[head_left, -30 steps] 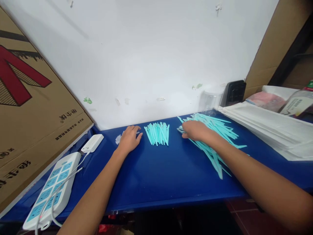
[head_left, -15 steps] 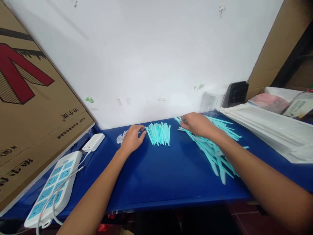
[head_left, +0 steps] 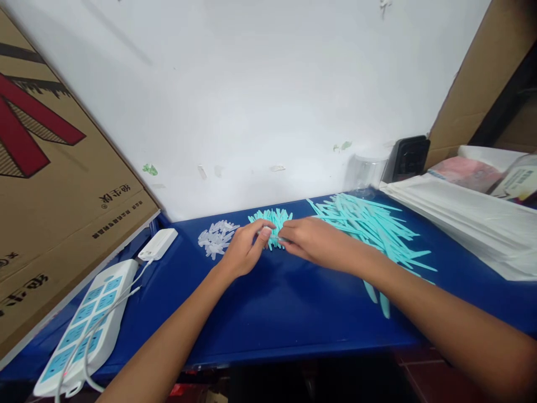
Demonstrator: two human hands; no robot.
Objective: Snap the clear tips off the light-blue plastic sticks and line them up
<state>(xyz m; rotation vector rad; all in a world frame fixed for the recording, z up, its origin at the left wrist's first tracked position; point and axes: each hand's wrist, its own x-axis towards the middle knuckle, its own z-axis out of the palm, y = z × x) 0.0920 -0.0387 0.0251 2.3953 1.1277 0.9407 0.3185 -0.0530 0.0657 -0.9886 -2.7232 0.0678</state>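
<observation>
My left hand and my right hand meet over a neat row of turquoise eyebrow razors. Thumb and fingers of the left are pinched on a small clear cap, mostly hidden by the fingertips. The right pinches a slim turquoise eyebrow razor, its end pointing at the left fingertips; most of it is covered. Left of the row lies a heap of small clear caps. A larger, loose pile of turquoise razors spreads beyond and under my right forearm.
Everything lies on a blue table. A white power strip with cables and a white adapter stand at left beside a cardboard box. At right are a clear plastic cup and stacked white sheets.
My right hand has come left from the loose razor pile. My left hand has moved right, away from the clear caps. Both hands now meet in front of the row.
</observation>
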